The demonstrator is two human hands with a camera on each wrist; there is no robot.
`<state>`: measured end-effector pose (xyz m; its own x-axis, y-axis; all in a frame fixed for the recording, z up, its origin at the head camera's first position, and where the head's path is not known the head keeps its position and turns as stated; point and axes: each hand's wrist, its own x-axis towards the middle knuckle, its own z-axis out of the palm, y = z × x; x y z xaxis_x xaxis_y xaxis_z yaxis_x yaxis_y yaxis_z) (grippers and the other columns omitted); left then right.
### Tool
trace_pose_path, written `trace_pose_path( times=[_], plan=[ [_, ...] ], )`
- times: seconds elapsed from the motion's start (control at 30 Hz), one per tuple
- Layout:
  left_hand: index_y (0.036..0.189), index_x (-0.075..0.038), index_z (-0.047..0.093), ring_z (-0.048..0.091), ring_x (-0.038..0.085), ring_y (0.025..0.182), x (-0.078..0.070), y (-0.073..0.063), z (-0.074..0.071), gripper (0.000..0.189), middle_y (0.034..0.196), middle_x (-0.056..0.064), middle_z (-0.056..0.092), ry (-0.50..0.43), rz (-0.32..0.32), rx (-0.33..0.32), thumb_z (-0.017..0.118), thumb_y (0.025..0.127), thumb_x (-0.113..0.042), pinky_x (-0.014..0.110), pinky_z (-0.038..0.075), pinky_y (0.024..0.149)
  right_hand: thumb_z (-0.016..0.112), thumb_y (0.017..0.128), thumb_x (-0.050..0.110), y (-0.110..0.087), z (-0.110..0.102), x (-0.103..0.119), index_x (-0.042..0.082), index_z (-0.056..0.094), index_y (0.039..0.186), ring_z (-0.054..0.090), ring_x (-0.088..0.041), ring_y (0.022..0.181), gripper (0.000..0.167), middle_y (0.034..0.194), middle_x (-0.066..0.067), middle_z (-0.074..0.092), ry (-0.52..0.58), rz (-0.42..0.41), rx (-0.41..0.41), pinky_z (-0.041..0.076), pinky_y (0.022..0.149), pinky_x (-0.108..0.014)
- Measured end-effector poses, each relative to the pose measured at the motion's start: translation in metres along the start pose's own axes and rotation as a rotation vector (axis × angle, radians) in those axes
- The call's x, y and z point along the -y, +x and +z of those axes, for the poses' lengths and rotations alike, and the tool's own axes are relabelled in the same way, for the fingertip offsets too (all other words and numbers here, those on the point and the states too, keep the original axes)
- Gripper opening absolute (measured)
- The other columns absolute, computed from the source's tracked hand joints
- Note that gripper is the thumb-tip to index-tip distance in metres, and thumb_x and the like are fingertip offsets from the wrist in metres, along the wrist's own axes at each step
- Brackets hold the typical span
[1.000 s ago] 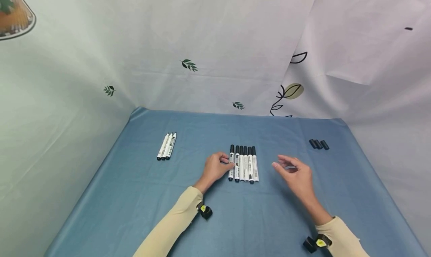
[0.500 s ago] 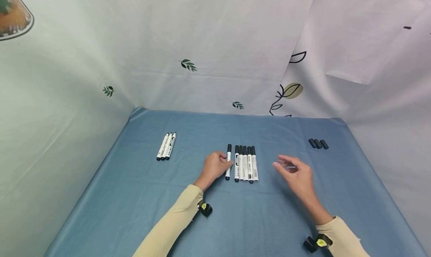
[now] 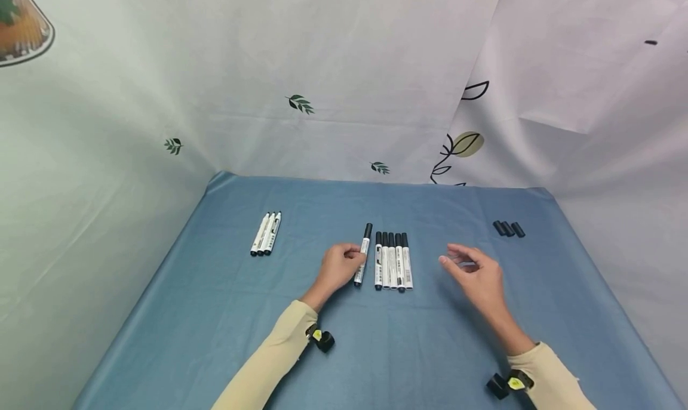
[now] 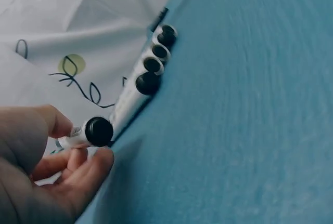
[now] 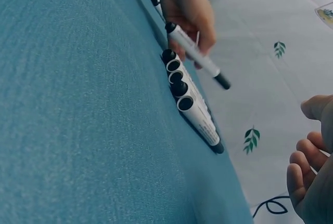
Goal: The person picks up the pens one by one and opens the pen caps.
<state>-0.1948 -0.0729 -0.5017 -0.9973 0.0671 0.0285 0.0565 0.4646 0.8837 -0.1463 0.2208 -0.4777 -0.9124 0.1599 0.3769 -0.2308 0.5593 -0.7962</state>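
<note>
My left hand [image 3: 336, 268] pinches a white marker [image 3: 365, 247] with a black cap between thumb and fingers. In the right wrist view this marker [image 5: 193, 51] is raised off the cloth and slanted. Just to its right lies a row of several capped white markers [image 3: 393, 262], side by side. In the left wrist view the held marker's black end [image 4: 99, 131] faces the camera. My right hand [image 3: 480, 279] hovers to the right of the row. Its fingers are loosely bent, thumb apart, with nothing between them.
Three white markers without caps [image 3: 266, 234] lie together at the back left of the blue cloth [image 3: 322, 204]. Three loose black caps [image 3: 507, 228] lie at the back right. White patterned sheets [image 3: 344, 129] hang behind and beside the table.
The left hand has drawn the leftmost marker leftward out of the row, turned and tilted it, and lifted it. The right hand has shifted slightly to the right.
</note>
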Motion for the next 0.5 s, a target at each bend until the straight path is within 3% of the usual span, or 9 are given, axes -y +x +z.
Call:
trace_pose_path(
  times=[0.23,0.4,0.5],
  plan=[
    [0.12,0.008,0.069,0.073,0.019,0.077,-0.011,-0.012,-0.011,0.027,0.103,0.021,0.068,-0.421,0.009,0.113,0.061,0.096,0.0,0.031,0.062,0.073,0.083,0.087,0.012,0.002,-0.001,0.002,0.003,0.076,0.116,0.06,0.005,0.085,0.032,0.103,-0.011,0.075,0.021,-0.018,0.003,0.047,0.073,-0.008],
    [0.123,0.008,0.069,0.074,0.036,0.087,-0.022,-0.023,-0.022,0.028,0.113,0.034,0.068,-0.457,0.074,0.167,0.065,0.097,0.0,0.031,0.061,0.076,0.082,0.088,0.013,0.003,-0.003,0.006,0.004,0.075,0.118,0.06,0.005,0.086,0.032,0.106,-0.012,0.074,0.027,-0.034,0.015,0.047,0.073,-0.009],
    [0.123,0.003,0.072,0.074,0.032,0.088,-0.028,-0.029,-0.029,0.028,0.111,0.027,0.072,-0.39,0.125,0.182,0.07,0.096,-0.005,0.028,0.06,0.073,0.082,0.088,0.012,0.004,-0.006,0.011,0.005,0.075,0.119,0.061,0.004,0.087,0.033,0.108,-0.013,0.074,0.044,-0.044,0.023,0.048,0.075,-0.009]
  ],
)
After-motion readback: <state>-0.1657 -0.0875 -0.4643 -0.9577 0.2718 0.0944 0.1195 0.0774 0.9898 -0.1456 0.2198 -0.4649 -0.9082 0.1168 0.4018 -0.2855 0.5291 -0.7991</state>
